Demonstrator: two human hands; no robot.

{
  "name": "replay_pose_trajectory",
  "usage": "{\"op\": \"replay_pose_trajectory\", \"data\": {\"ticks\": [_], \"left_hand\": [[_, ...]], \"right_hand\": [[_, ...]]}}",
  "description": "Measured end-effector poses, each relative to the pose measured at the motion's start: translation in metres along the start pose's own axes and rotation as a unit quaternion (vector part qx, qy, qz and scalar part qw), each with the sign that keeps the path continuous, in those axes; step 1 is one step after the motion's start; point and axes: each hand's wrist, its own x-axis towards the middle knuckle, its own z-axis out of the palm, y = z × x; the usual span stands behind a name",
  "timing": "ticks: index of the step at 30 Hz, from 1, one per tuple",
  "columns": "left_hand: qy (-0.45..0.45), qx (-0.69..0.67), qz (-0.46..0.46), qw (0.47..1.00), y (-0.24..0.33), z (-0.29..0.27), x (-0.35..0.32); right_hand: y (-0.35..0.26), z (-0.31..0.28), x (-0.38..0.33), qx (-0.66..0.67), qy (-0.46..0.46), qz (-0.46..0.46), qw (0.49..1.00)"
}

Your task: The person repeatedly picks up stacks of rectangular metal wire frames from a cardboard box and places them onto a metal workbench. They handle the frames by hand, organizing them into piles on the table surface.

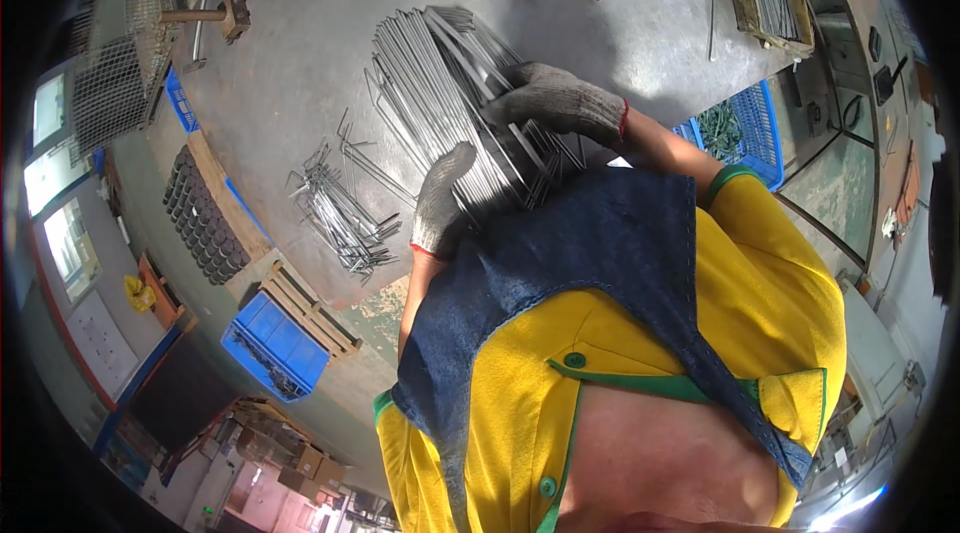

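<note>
Apparently left hand (443,201) and right hand (560,101) clasp rods (424,98) between them, slanting from the near edge of the table (290,63).

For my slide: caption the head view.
Gloved left hand and right hand hold a bundle of metal rods at a grey table.

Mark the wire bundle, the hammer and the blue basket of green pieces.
Wire bundle (428,91): head view, middle of its rods.
Hammer (235,19): head view, its blocky striking end.
Blue basket of green pieces (763,130): head view, its right side wall.
</note>
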Motion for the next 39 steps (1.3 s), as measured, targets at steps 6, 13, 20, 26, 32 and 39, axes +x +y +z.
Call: {"op": "replay_pose_trajectory", "data": {"ticks": [6, 13, 20, 26, 32, 39], "left_hand": [[-0.017, 0.583, 0.291, 0.759, 0.006, -0.008, -0.016], [-0.008, 0.487, 0.236, 0.841, 0.0, -0.014, -0.014], [0.009, 0.424, 0.239, 0.873, -0.004, -0.016, -0.009], [0.017, 0.413, 0.207, 0.887, 0.0, -0.005, -0.014], [-0.011, 0.2, 0.083, 0.976, -0.006, -0.026, 0.007], [-0.002, 0.104, 0.05, 0.993, -0.004, -0.016, 0.003]], "right_hand": [[-0.008, -0.002, -0.012, 0.124, 0.026, 0.043, 0.991], [0.011, 0.018, -0.014, 0.075, -0.035, -0.003, 0.997], [0.017, 0.014, -0.01, 0.136, -0.087, 0.0, 0.987], [0.002, 0.011, -0.016, 0.11, -0.089, 0.005, 0.99], [0.01, 0.01, -0.004, 0.101, -0.096, 0.004, 0.99], [0.0, 0.007, -0.011, 0.058, -0.092, 0.007, 0.994]]}}
